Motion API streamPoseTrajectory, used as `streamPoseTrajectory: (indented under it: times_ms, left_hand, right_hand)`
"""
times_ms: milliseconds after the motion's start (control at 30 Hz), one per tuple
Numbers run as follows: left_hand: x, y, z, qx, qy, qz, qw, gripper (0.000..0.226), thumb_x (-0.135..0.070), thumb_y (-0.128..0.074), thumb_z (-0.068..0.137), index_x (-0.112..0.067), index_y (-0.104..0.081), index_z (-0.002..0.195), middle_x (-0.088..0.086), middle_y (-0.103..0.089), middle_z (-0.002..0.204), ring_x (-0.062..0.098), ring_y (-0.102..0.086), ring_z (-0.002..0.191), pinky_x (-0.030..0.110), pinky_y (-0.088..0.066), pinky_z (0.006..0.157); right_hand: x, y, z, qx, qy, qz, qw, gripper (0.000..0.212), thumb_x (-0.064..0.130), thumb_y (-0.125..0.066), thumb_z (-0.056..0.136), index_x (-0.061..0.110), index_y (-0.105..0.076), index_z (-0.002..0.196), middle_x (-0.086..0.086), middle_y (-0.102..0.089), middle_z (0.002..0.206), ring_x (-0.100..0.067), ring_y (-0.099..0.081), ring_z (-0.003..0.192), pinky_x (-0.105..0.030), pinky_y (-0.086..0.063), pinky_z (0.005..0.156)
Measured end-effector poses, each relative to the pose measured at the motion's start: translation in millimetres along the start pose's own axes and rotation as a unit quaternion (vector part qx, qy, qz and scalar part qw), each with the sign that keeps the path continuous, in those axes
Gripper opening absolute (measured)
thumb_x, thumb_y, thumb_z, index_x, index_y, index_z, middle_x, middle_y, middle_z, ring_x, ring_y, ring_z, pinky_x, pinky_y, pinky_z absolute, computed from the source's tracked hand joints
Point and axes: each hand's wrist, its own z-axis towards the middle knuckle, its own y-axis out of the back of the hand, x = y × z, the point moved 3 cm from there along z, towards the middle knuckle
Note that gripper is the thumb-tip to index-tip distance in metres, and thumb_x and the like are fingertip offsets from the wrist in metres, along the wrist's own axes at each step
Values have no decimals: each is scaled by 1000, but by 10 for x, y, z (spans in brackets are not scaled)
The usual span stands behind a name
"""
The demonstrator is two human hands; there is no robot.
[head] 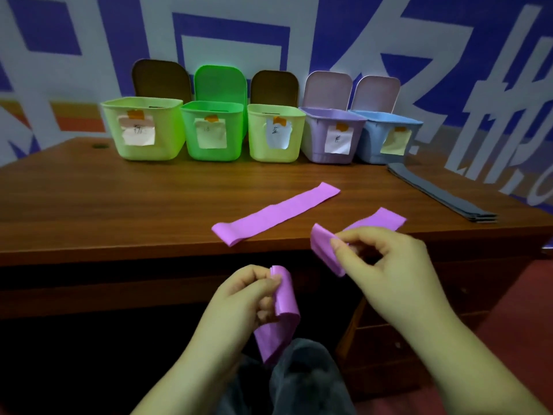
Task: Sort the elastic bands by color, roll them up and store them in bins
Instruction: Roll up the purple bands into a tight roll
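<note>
There are 5 open-lidded bins in a row across the upper middle of the frame: 2 yellow-green bins (143,128) (276,133), 1 bright green bin (213,130), 1 purple bin (330,134) and 1 blue bin (386,136). Each carries 1 paper label, 5 labels in all. There are 3 purple elastic bands: 1 flat at centre (275,214), 1 at centre right (326,250), 1 at lower centre (284,307). At right lies 1 stack of grey bands (440,193); their number cannot be told. There are 2 hands, the left hand (245,298) and the right hand (386,265).
</note>
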Motion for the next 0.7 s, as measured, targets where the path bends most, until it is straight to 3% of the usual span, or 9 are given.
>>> streamPoseTrajectory:
  times_ms: [100, 167, 300, 433, 533, 700]
  left_hand:
    - [33, 65, -210, 14, 46, -81, 996, 3, -9, -62, 71, -8, -59, 70, 3, -51, 52, 9, -51, 45, 20, -49, 47]
    - [85, 125, -312, 15, 59, -94, 994, 8, -11, -62, 66, -7, -58, 72, 2, -55, 51, 8, -55, 44, 19, -51, 47]
    - [244, 256, -423, -1, 82, -82, 993, 14, -7, -59, 82, -8, -55, 69, -2, -55, 47, 5, -54, 43, 18, -50, 51]
    - [356, 334, -477, 3, 89, -72, 993, 11, -15, -64, 67, -9, -56, 67, 4, -62, 55, 8, -59, 48, 19, -51, 52]
    - [411, 366, -488, 8, 93, -67, 993, 13, -18, -65, 64, -8, -58, 67, 7, -65, 60, 8, -61, 51, 18, -52, 52]
    - [436, 394, -455, 3, 99, -59, 993, 15, -19, -65, 63, -8, -56, 66, 1, -60, 49, 6, -58, 47, 17, -52, 52]
  right_hand:
    - [97, -239, -374, -3, -38, 67, 997, 28, 19, -71, 77, 41, -63, 64, 13, -65, 69, -7, -58, 57, -10, -41, 53]
    - [52, -411, -585, -11, -69, 97, 993, 24, 18, -72, 78, 39, -66, 67, 11, -67, 66, -7, -60, 58, -12, -44, 55]
    - [6, -613, -900, -5, -110, 120, 987, 22, 20, -72, 78, 39, -68, 69, 10, -67, 64, -3, -59, 55, -14, -46, 55]
    - [23, -735, -1079, 22, -136, 139, 981, 10, 18, -72, 79, 28, -73, 74, 5, -66, 64, -7, -60, 58, -14, -44, 54]
    - [23, -801, -1128, 36, -133, 124, 983, 13, 19, -71, 80, 31, -74, 76, 6, -63, 69, -9, -61, 64, -15, -45, 56]
    - [8, -796, -1096, 25, -130, 150, 980, 18, 17, -73, 79, 35, -75, 78, 9, -59, 70, -8, -58, 61, -12, -40, 55]
